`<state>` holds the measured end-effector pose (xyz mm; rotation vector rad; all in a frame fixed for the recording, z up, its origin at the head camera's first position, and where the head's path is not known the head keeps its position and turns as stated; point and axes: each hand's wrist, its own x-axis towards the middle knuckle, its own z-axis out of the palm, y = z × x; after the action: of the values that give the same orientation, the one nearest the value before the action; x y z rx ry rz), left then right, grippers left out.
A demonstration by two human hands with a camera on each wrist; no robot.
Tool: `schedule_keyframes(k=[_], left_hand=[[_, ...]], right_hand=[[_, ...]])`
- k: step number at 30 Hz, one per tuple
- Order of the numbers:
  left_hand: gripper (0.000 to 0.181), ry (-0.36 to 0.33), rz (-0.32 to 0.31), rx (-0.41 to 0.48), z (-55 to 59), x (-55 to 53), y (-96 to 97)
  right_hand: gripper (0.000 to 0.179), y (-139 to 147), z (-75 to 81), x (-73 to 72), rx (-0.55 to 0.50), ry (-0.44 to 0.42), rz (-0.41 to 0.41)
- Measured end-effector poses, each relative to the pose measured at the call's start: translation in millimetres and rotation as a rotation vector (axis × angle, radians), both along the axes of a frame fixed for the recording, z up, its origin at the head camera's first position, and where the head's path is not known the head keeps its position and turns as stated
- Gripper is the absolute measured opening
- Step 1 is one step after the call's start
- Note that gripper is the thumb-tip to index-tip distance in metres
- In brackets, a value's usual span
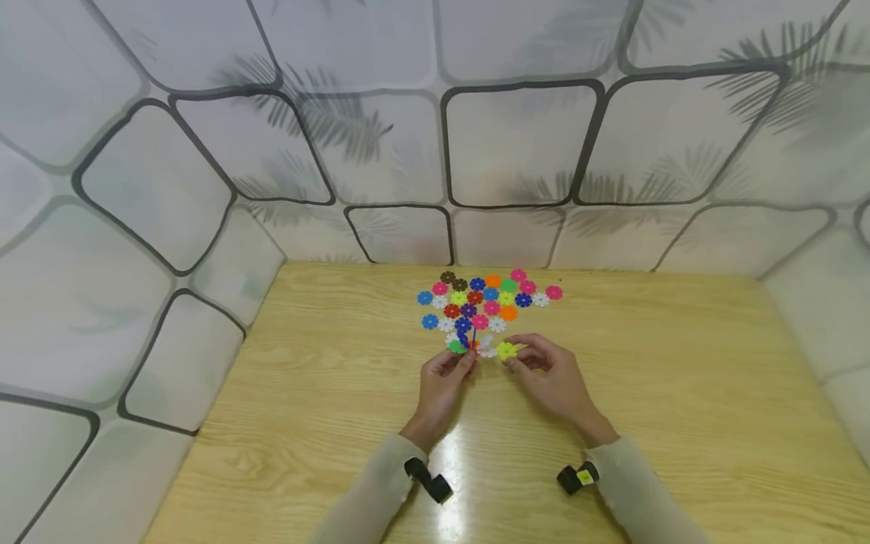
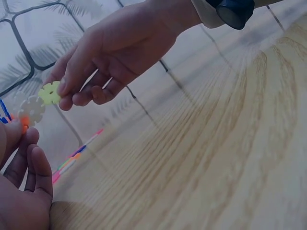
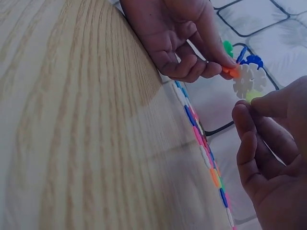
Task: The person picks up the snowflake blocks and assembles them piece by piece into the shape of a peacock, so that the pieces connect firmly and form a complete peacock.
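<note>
My left hand [image 1: 443, 387] pinches an orange notched plastic disc [image 3: 232, 72] between thumb and fingers. Joined around that disc are blue [image 3: 254, 61], green [image 3: 228, 48] and white [image 3: 250, 80] snowflake discs, forming a small cluster held up above the table. From the right, my right hand [image 1: 552, 378] pinches a yellow snowflake disc [image 1: 506, 350] by its edge. In the left wrist view the yellow disc's edge is close beside the white disc [image 2: 32, 110]. Both hands face each other at about the same height.
Several loose snowflake discs [image 1: 474, 298] in many colours lie flat in rows on the wooden table [image 1: 326, 423], just beyond the hands. A pale patterned wall covering [image 1: 519, 143] rises behind the table and along its left side. Each wrist wears a black strap [image 1: 428, 480].
</note>
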<state>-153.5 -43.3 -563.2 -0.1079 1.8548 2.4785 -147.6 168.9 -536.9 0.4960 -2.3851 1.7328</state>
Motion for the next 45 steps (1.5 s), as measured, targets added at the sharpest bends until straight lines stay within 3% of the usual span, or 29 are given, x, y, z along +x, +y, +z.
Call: schedule_keyframes(k=[5,14,17,20,24,28,31,35,38,41,45], left_hand=[[0.017,0.001,-0.001,0.004,-0.9,1.6,1.1],[0.01,-0.007,-0.002,0.057,-2.9,3.7,1.6],[0.011,-0.007,0.007,0.074,-3.7,2.9,0.0],[0.01,-0.005,0.011,0.087,-1.3,3.6,1.6],[0.01,0.002,0.004,0.042,0.3,3.9,3.0],[0.013,0.014,-0.001,-0.014,0.1,2.1,1.8],[0.015,0.027,-0.022,-0.011,4.6,4.3,4.6],[0.023,0.039,-0.054,-0.011,6.4,6.4,8.7],[0.025,0.045,-0.056,-0.033,2.8,5.5,9.7],[0.023,0.054,-0.05,-0.054,-0.9,4.1,7.6],[0.022,0.062,-0.049,-0.063,-1.4,4.4,3.0]], right_hand=[[0.031,-4,-4.0,1.1,-0.006,0.02,0.011],[0.03,-16,-4.7,1.3,-0.135,0.023,0.012],[0.031,-18,0.5,-1.1,-0.105,0.008,0.03],[0.034,-8,12.2,-9.2,0.029,-0.068,0.098],[0.045,7,23.4,-32.5,0.3,-0.119,0.188],[0.054,1,16.1,-54.3,0.585,-0.11,0.143],[0.041,-6,11.7,-58.8,0.705,-0.136,0.09],[0.015,-9,16.9,-53.7,0.692,-0.152,0.038],[0.005,-8,21.2,-51.4,0.685,-0.152,0.054],[0.014,-6,23.9,-51.5,0.667,-0.165,0.105],[0.022,-3,26.8,-48.1,0.549,-0.202,0.132]])
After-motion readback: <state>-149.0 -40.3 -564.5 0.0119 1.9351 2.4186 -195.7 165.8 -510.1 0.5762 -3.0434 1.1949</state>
